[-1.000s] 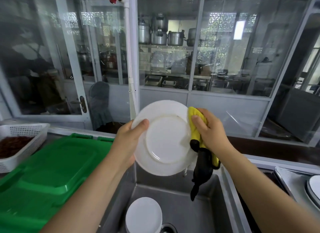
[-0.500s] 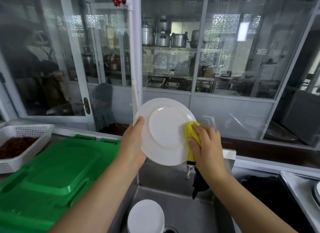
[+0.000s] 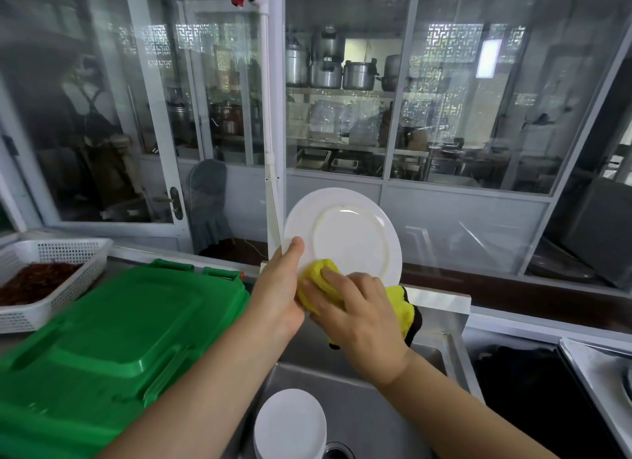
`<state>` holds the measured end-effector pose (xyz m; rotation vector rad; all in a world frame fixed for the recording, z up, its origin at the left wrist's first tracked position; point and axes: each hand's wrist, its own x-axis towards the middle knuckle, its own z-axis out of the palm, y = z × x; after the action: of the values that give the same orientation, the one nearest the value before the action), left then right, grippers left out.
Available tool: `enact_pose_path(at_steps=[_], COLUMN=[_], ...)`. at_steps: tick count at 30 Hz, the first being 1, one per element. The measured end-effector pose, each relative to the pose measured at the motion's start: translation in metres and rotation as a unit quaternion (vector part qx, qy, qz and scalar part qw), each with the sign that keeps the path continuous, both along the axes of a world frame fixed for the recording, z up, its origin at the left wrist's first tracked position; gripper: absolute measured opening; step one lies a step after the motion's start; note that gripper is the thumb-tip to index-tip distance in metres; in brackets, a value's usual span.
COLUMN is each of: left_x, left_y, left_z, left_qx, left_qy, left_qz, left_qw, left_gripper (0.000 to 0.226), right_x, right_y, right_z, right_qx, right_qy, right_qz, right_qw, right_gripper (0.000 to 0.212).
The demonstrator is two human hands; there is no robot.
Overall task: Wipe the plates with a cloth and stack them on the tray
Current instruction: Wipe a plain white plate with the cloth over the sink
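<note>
plate (image 3: 355, 239) upright in L hand (image 3: 278, 298), R hand (image 3: 359, 318) pressing cloth (image 3: 323, 281) on lower rim

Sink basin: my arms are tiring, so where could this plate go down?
Bare steel floor lies right of the white plate stack, up to the basin wall. The flat green plastic lid is free too. The stack's corner and drain are crowded.
</note>
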<state>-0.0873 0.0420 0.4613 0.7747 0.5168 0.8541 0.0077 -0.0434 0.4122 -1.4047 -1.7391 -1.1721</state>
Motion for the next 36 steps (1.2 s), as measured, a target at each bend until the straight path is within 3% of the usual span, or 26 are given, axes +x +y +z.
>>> enact_pose_path(at_steps=[3, 6, 12, 16, 20, 26, 30, 36], left_x=[-0.004, -0.010, -0.022, -0.029, -0.026, -0.027, -0.039, -0.049], left_y=[0.003, 0.011, 0.022, 0.024, 0.015, 0.015, 0.029, 0.041], left_z=[0.002, 0.003, 0.002, -0.001, -0.005, 0.000, 0.000, -0.004], left_qx=[-0.013, 0.005, 0.046, 0.081, 0.159, 0.164, 0.162, 0.198], left_qy=[-0.008, -0.026, 0.017, 0.024, 0.043, 0.063, 0.055, 0.055], left_qz=[0.005, 0.018, 0.038, 0.072, 0.072, 0.082, 0.080, 0.054], left_qw=[1.000, 0.999, 0.998, 0.994, 0.984, 0.981, 0.982, 0.977], left_gripper=[0.033, 0.035, 0.024, 0.015, 0.020, 0.018, 0.021, 0.023], right_x=[0.010, 0.028, 0.058, 0.070, 0.044, -0.007, -0.001, 0.019], right_y=[-0.005, -0.015, -0.028, -0.026, -0.009, 0.000, -0.010, -0.015], right_z=[-0.016, -0.028, -0.021, 0.013, 0.050, 0.041, 0.013, 0.018], right_qx=[-0.001, -0.002, 0.029, 0.003, -0.011, -0.082, -0.098, -0.093], right_qy=[-0.021, -0.027, 0.122, 0.189, 0.176, 0.058, 0.054, 0.094], right_qz=[0.013, 0.016, -0.007, -0.051, -0.039, 0.023, 0.052, -0.018], right_qw=[1.000, 0.999, 0.992, 0.981, 0.984, 0.995, 0.992, 0.991], right_gripper=[0.054, 0.050, 0.033, 0.035, 0.035, 0.034, 0.027, 0.029])
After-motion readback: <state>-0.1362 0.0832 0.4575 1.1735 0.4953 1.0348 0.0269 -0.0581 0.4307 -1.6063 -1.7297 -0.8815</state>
